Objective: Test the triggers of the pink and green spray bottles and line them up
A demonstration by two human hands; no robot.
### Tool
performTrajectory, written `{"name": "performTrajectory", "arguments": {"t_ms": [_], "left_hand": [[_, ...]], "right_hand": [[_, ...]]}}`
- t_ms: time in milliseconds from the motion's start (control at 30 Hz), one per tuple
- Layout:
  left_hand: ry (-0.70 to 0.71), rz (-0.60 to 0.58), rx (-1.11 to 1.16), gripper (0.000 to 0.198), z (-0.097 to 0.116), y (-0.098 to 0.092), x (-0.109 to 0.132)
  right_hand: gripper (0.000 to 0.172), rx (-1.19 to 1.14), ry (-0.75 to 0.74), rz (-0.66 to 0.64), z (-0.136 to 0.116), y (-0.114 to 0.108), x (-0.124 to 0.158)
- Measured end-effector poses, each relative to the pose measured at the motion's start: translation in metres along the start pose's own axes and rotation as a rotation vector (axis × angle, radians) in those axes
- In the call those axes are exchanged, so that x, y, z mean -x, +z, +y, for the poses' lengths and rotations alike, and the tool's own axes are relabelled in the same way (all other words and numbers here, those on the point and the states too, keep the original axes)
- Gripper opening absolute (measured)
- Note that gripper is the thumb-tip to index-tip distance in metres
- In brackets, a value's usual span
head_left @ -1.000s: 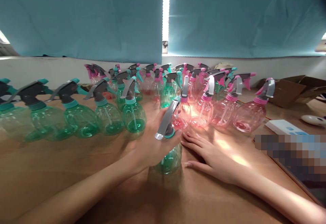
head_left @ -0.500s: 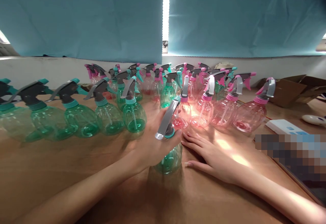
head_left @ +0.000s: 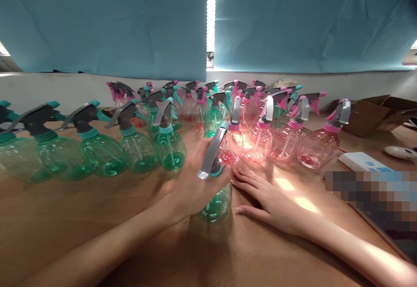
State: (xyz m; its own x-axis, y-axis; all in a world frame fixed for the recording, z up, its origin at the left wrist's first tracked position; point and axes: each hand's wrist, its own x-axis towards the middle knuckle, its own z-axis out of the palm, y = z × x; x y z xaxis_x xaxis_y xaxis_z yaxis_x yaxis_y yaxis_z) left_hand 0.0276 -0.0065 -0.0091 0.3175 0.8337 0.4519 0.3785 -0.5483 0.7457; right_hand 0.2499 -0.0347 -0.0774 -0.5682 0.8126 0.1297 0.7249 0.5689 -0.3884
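Note:
My left hand (head_left: 198,185) is wrapped round the upper part of a green spray bottle (head_left: 215,206) with a grey trigger head, which stands on the wooden table (head_left: 156,248). Part of that bottle is hidden behind the fingers. Flat on the table just right of it lies my right hand (head_left: 265,198), fingers spread and holding nothing. A row of green spray bottles (head_left: 171,150) stretches away to the left. Pink spray bottles (head_left: 259,143) form a row beyond my right hand.
Several more pink and green bottles (head_left: 213,119) stand behind, near the wall. At the right are an open cardboard box (head_left: 369,115), a white box (head_left: 361,161), a white mouse-shaped object (head_left: 400,152) and a blurred-out area. Blue curtains (head_left: 104,26) hang at the back.
The whole view has shifted very slightly. Both hands and the held bottle keep the same places on the table.

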Motion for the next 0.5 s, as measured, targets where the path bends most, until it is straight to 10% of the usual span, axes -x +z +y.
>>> {"name": "performTrajectory", "arguments": {"t_ms": [500], "left_hand": [[0.058, -0.003, -0.047, 0.024, 0.0022, -0.0019, -0.0048]], "right_hand": [[0.068, -0.019, -0.007, 0.028, 0.0002, 0.0003, 0.0006]]}}
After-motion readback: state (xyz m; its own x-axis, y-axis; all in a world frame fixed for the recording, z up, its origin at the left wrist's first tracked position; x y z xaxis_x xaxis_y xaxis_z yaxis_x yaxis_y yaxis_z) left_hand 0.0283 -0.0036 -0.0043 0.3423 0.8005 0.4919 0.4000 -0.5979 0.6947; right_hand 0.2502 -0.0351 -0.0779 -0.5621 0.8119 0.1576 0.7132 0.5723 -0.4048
